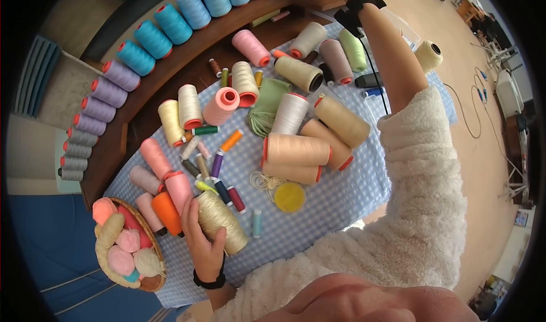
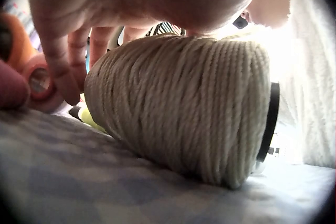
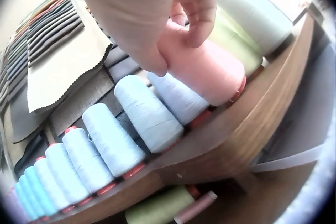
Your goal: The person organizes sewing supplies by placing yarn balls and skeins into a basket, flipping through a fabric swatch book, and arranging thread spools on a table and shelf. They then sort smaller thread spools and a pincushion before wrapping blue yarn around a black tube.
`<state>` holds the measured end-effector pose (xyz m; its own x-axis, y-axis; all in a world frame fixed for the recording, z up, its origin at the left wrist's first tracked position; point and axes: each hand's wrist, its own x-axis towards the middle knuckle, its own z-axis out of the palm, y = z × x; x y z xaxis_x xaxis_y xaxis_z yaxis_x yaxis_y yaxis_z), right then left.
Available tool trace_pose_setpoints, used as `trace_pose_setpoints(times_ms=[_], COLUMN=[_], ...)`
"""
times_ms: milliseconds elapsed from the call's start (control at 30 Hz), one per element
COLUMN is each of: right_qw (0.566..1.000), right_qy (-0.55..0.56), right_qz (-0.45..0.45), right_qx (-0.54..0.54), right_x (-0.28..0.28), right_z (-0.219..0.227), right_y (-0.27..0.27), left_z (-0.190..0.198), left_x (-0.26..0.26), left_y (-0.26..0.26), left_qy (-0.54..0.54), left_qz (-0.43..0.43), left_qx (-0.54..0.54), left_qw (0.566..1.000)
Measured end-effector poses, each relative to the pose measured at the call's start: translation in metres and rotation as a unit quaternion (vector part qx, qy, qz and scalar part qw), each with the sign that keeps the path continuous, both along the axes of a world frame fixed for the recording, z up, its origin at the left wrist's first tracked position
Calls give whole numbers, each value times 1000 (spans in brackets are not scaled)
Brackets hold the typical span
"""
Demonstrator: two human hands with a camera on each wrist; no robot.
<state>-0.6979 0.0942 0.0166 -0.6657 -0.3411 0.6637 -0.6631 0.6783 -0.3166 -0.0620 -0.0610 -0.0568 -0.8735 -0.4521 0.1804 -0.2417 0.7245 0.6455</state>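
At the far left, beyond the table's edge, sits a wicker basket (image 1: 165,259) of yarn balls; just right of it an orange cone (image 1: 165,211) lies close beside the fingers of the left hand (image 1: 205,249); that hand rests over a cream cone (image 1: 220,221), its fingers long and loose along one side and the thumb spread on the other, with no tight grip that I can see. The cream cone lies on its side on the checked cloth (image 1: 324,219); its narrow end points up and left among the small spools, its black-rimmed wide end back towards the person's sleeve.

Over to the right, well apart from all that, the right hand (image 3: 144,16) is up at the wooden shelf (image 3: 273,82); its thumb and fingers pinch a pale pink cone (image 3: 205,69) near its narrow top, closed only as far as the cone's thickness allows; the cone lies straight below the fingertips, long axis roughly upright, red base down at the shelf; whether the shelf bears its full weight I cannot tell. A light blue cone (image 3: 178,98) is just to its left, a yellow-green cone (image 3: 236,43) just to its right; the gap between those two, I'd judge, is what matters here.
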Motion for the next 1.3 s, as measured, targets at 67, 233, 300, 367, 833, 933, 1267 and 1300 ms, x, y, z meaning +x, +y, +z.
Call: trace_pose_setpoints(times_ms=[67,233,300,367,833,933,1267,1300], right_qw=[1000,981,948,925,984,980,971,970], right_qy=[6,78,120,190,3,-70,229,237], right_qz=[-20,43,59,10,-42,-92,-67,-57], right_qx=[-22,-172,-290,-328,-175,-161,-27,16], right_x=[-12,25,38,13,-172,-149,-22,-23], right_z=[-6,34,52,56,-50,-39,32,32], right_y=[6,49,64,84,131,125,52,44], left_z=[0,2,0,-1,0,1,1,1], left_x=[0,-1,-1,-1,-1,-1,-2,-2], left_y=[0,0,0,-1,1,1,1,1], left_qy=[0,-1,-3,-2,-7,-9,-2,-1], left_qz=[1,0,-2,-5,11,15,7,8], left_qx=[-4,0,2,2,6,8,7,12], left_qw=[1000,1000,1000,1000,1000,1000,1000,1000])
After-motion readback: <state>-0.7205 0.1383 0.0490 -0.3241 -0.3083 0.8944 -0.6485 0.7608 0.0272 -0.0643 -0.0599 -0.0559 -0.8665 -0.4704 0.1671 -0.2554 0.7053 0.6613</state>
